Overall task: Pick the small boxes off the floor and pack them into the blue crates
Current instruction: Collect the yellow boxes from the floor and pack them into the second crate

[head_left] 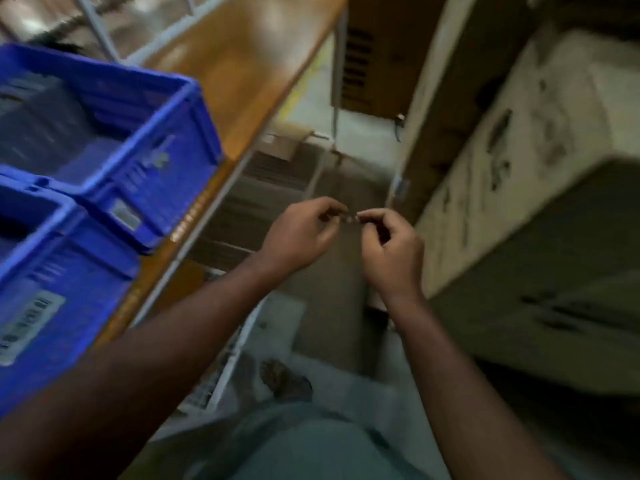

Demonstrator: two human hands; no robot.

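Two blue crates stand on a wooden table at the left: the farther crate (145,133) holds dark packed items, the nearer crate (52,271) carries a white label. My left hand (298,230) and my right hand (391,247) meet in mid-air over the floor, right of the table. Their curled fingertips pinch a tiny object (349,218) between them; blur hides what it is. No small box is in either hand. Brown cartons (273,188) lie on the floor beneath the hands.
The wooden table (249,64) runs along the left with a metal frame. Large pale cartons (519,150) are stacked at the right. A dark cabinet (374,57) stands at the back. My foot (287,379) is on the pale floor in the narrow aisle.
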